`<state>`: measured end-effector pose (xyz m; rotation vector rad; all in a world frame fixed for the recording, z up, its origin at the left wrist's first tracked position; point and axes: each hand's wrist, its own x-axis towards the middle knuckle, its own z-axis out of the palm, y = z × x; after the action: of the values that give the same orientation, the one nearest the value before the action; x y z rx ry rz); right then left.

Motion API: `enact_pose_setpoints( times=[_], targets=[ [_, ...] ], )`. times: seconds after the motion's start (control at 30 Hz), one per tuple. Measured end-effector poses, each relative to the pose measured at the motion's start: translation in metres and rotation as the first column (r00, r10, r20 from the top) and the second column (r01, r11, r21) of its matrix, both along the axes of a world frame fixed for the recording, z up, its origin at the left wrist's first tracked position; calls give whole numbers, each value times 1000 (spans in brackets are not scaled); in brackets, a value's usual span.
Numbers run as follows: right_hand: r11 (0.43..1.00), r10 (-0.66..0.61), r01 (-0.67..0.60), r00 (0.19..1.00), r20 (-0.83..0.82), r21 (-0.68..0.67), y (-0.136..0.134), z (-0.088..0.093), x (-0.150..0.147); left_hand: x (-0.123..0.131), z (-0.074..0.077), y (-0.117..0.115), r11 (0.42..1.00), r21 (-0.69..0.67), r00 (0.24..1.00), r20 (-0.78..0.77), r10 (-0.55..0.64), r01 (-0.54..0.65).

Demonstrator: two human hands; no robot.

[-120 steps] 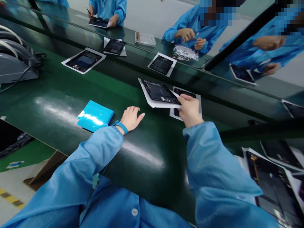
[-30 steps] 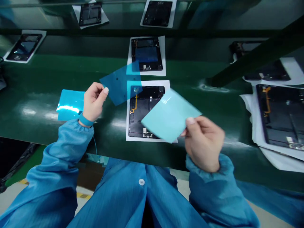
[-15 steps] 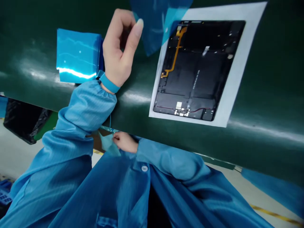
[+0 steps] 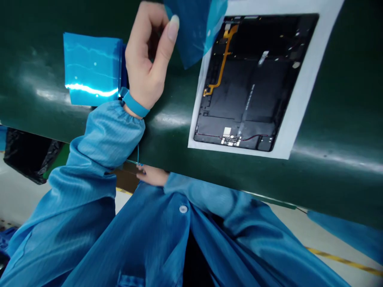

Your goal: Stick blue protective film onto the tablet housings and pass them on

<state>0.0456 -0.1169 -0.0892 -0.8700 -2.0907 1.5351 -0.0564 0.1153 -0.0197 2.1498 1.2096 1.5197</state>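
Note:
My left hand (image 4: 146, 59), with a blue band around its wrist, pinches the edge of a translucent blue film sheet (image 4: 191, 36) between thumb and fingers. The film hangs at the top of view, its right edge overlapping the upper left of an opened tablet (image 4: 248, 91). Inside the dark tablet housing show an orange flex cable (image 4: 223, 63) and a small circuit board near the bottom. The tablet lies on a white sheet (image 4: 314, 79). Below the table edge, my right hand (image 4: 152, 175) reaches left with its fingers loosely apart and nothing seen in them.
A stack of shiny blue film sheets (image 4: 92, 67) lies on the green table (image 4: 161, 139), left of my left wrist. A bin with a black bag (image 4: 26, 155) stands on the floor at left. A brown box (image 4: 127, 179) is beneath the table edge near my right hand.
My right hand has let go of a pale blue-green piece of film, which is out of sight now. My left hand keeps its pinch on the blue film sheet. The view has shifted slightly.

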Motion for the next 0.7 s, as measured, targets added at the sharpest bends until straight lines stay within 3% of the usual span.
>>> enact_pose_setpoints(
  times=[0.07,0.13,0.17,0.2,0.23,0.3,0.37,0.47,0.57,0.7],
  targets=[
    [989,149,-149,987,-56,-11,6,28,27,2,3,-6,1000,-2,998,55,12,-11],
    [984,176,-175,976,-124,25,21,66,60,8,8,-15,1000,-2,994,104,30,-30],
    [990,133,-124,979,-153,67,32,87,76,12,11,-21,999,-9,991,126,46,-46],
    [988,0,25,987,-160,153,46,106,92,17,15,-27,998,-29,987,146,61,-57],
    [950,-136,174,978,-157,260,60,123,105,24,19,-33,996,-69,983,167,70,-59],
    [786,-368,370,924,-107,496,90,146,123,39,28,-46,979,-201,979,194,65,-25],
    [611,-512,384,859,-25,692,117,156,133,55,37,-57,941,-338,979,198,39,31],
    [453,-593,296,805,36,841,144,156,137,73,46,-65,895,-445,988,154,32,40],
    [386,-591,260,807,21,885,154,152,141,80,47,-62,894,-448,993,98,59,-9],
    [362,-580,257,814,2,896,158,148,150,82,45,-58,903,-430,995,80,62,-22]
  ],
)
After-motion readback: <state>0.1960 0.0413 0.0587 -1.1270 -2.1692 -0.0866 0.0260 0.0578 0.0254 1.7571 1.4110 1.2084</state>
